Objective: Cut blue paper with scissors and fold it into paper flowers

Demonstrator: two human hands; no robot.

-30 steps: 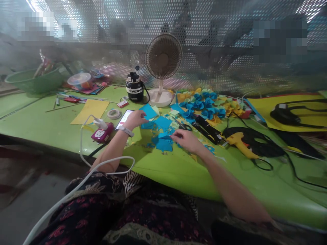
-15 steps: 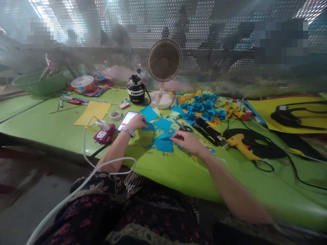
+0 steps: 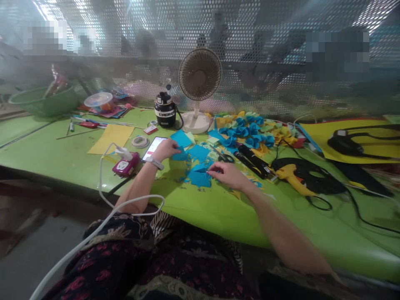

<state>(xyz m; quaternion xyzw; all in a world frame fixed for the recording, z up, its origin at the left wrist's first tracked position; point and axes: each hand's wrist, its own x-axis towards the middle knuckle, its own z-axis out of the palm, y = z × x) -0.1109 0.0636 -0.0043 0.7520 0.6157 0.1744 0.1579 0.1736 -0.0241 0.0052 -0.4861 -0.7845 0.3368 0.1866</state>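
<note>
My left hand (image 3: 166, 150), with a pale watch strap on the wrist, is closed in a pinch on a small blue paper square (image 3: 180, 154) beside the phone (image 3: 154, 148). My right hand (image 3: 227, 173) pinches the tip of a folded, pointed blue paper piece (image 3: 201, 169). This piece is just above a larger blue paper sheet (image 3: 200, 179) on the table. Around both hands are blue and yellow paper scraps (image 3: 218, 156). Close behind my right hand rest dark-handled scissors (image 3: 225, 158).
A black stapler (image 3: 251, 160) and a yellow glue gun (image 3: 292, 177) sit right of my hands. Behind them is a heap of blue and yellow paper flowers (image 3: 250, 131). A fan (image 3: 196, 121), black bottle (image 3: 165, 112) and purple power adapter (image 3: 126, 165) with a white cable stand nearby.
The whole view has shifted slightly to the left. Both hands keep their pinches, and the papers stay almost where they were.
</note>
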